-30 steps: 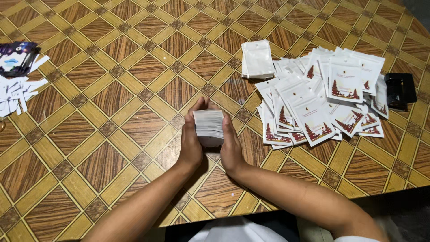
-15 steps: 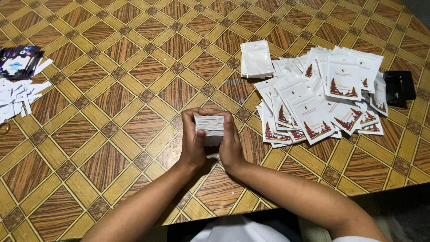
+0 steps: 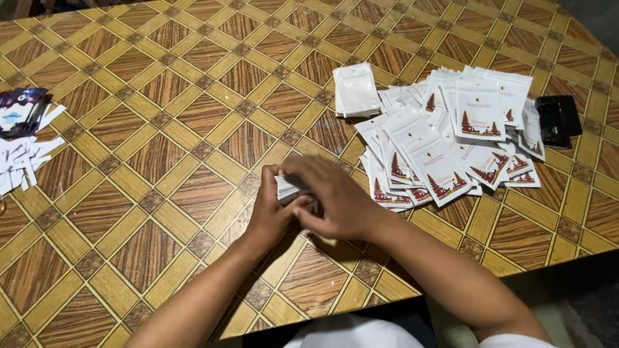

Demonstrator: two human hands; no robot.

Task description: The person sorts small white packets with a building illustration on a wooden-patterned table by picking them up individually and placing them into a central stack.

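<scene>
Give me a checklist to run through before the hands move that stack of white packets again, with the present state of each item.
1. Left hand grips the stack of white packets: ok, fingers wrap its near side.
2. Right hand on the stack: ok, it lies over the top and hides most of it.
3. Stack edges squared: cannot tell, only one corner shows.
4. Stack resting on the table: cannot tell, the hands cover its base.
5. Pile of printed pouches apart from the hands: ok, it lies just to the right, not touching.
6. Small plain white stack undisturbed: ok, it sits alone beyond the pile.
</scene>
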